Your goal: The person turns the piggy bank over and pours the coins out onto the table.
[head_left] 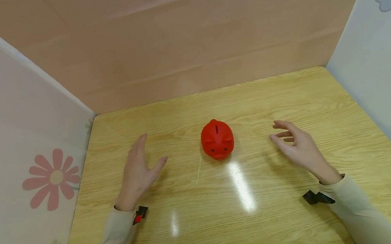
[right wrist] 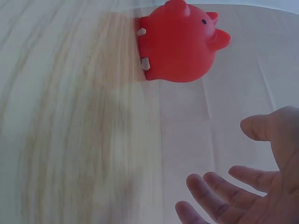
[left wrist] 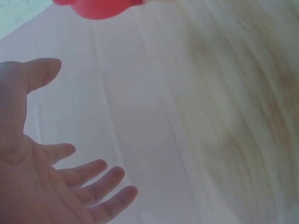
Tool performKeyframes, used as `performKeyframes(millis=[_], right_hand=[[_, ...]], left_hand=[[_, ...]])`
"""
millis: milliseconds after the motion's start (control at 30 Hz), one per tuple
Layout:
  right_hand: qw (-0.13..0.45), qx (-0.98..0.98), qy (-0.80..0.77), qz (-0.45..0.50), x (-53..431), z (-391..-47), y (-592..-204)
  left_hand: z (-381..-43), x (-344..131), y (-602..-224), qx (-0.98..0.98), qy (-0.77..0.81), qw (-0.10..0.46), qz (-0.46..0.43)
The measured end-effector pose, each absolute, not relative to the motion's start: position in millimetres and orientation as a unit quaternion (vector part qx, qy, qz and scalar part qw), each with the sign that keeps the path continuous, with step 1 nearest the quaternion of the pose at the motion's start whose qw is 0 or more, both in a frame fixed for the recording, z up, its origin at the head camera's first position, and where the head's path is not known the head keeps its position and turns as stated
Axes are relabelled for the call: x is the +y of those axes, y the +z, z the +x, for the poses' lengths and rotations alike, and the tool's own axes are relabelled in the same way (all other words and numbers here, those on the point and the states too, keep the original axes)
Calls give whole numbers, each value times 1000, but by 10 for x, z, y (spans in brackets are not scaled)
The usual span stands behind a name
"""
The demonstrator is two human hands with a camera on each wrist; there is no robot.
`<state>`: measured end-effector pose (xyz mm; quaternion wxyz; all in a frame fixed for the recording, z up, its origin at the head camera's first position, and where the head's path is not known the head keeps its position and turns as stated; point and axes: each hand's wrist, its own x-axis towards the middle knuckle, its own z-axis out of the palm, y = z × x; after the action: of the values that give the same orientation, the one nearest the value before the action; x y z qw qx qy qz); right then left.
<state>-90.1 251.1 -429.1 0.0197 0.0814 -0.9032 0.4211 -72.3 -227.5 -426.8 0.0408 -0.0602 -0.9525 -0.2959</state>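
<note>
Nearest, two pale sleeves (head_left: 115, 231) reach over the wood-grain counter (head_left: 208, 223). The left hand (head_left: 138, 174) is empty, fingers extended and thumb spread; the right hand (head_left: 300, 147), also empty, has loosely bent fingers. Between them, touching neither, a red piggy bank (head_left: 217, 138) (slot (head_left: 216, 129) uppermost, snout (head_left: 220, 156) toward the sleeves) stands on the counter. Behind rises a tan wall (head_left: 187, 40).

A glossy red, rounded pig-shaped coin bank (head_left: 217, 140) stands upright on a yellow wood-grain table (head_left: 213, 230), between the left hand (head_left: 138, 176) and right hand (head_left: 300, 148), apart from both. Its black-eyed face points toward the person; a dark slot (head_left: 216, 129) marks its back.
</note>
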Motion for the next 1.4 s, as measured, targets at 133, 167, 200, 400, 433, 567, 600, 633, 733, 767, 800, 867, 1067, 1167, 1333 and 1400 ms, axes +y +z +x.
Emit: performKeyframes(millis=[133, 167, 200, 400, 433, 567, 600, 633, 733, 767, 800, 867, 1067, 1167, 1333, 1400], right_hand=[[-18, -890, 447, 87, 2465, -871, -4306], [-29, -886, 455, 87, 2456, -865, -4308], [-40, -881, 463, 87, 2447, -859, -4309], [-64, -871, 480, 83, 2407, -844, -4317], [-66, -871, 480, 83, 2396, -841, -4319], [-81, -865, 488, 85, 2345, -828, -4329], [-84, -863, 491, 85, 2332, -827, -4334], [-88, -861, 494, 85, 2320, -827, -4338], [-94, -859, 496, 84, 2288, -826, -4346], [-95, -859, 496, 84, 2279, -828, -4351], [-96, -859, 496, 84, 2268, -828, -4353], [-98, -859, 495, 85, 2249, -827, -4358], [-106, -858, 495, 87, 2191, -813, -4398], [-107, -856, 498, 87, 2166, -799, -4398], [-115, -857, 494, 88, 2131, -784, -4401], [-115, -858, 492, 90, 2119, -781, -4402]], left_hand=[[-739, -2199, -4254, -951, -302, 30, -63], [-740, -2183, -4256, -950, -303, 28, -63], [-742, -2169, -4260, -950, -305, 25, -64], [-752, -2091, -4277, -938, -337, 5, -78], [-750, -2081, -4278, -936, -344, 1, -80], [-753, -2039, -4289, -930, -355, -6, -91], [-755, -2029, -4292, -930, -355, -7, -93], [-756, -2020, -4294, -931, -353, -8, -94], [-752, -1988, -4293, -932, -350, -12, -94], [-749, -1977, -4293, -932, -349, -13, -94], [-748, -1966, -4293, -932, -349, -14, -94], [-747, -1946, -4299, -933, -346, -13, -97], [-746, -1885, -4343, -935, -338, -14, -106], [-749, -1862, -4353, -936, -335, -16, -107], [-752, -1819, -4345, -935, -336, -21, -112], [-751, -1797, -4350, -935, -335, -22, -112]])
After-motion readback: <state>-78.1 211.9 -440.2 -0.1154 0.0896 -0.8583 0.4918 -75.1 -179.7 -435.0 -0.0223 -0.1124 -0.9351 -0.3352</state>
